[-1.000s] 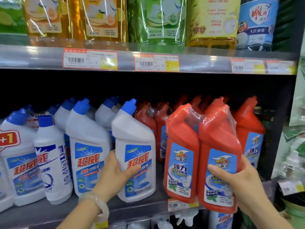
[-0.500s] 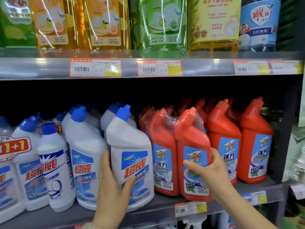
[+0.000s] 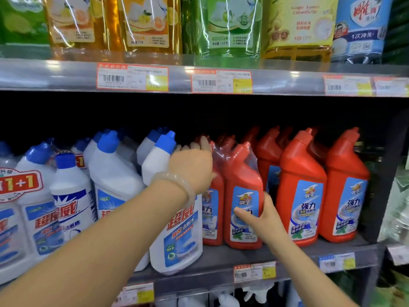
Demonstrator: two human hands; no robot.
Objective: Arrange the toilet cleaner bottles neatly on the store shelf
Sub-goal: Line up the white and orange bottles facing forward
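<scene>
Both hands on the red twin-pack (image 3: 234,196) of toilet cleaner, middle shelf (image 3: 221,255).

We see the shrink-wrapped twin-pack standing upright on the shelf, between the white 超威 bottle (image 3: 177,229) with its blue cap and the single red bottles (image 3: 303,191) labelled 强力. Our right hand (image 3: 263,216) grasps the lower front of the pack, thumb across its blue label, fingers wrapped round the side. Our left hand (image 3: 192,167), with a pale bracelet (image 3: 177,185) at the wrist, lies over the pack's top with fingers spread on the wrap. A "1+1" sticker (image 3: 17,183) marks the white bottles at far left. On the upper shelf, one yellow pouch (image 3: 303,23) reads "Ginger".
</scene>
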